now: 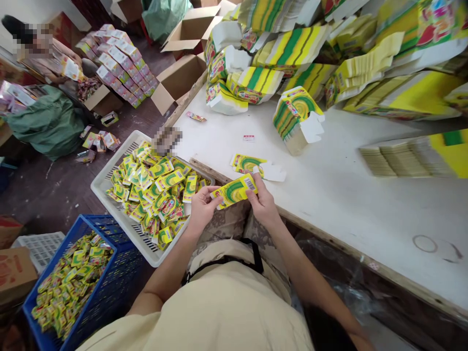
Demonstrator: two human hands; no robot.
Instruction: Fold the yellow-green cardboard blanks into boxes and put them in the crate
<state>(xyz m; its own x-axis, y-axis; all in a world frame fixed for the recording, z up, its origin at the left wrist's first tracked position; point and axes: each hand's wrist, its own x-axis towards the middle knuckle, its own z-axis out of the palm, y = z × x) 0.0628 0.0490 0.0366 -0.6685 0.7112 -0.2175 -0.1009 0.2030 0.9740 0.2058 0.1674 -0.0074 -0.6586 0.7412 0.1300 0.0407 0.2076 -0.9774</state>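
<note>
A small yellow-green box [234,193] is held level above the table's front edge. Its left end is pinched by my left hand [204,204], and my right hand [263,201] grips the barcode end between thumb and fingers. Just beyond it, an unfolded yellow carton with white flaps [250,164] lies on the white table [329,195]. To the left, a white basket [98,179] holds many similar yellow boxes [170,180].
Stacks of flat yellow cartons [259,84] fill the table's back. A bundle of cartons [297,117] stands nearer. A blue crate [87,302] of small packs sits at lower left. A person [54,53] is by stacked boxes [124,63] at upper left.
</note>
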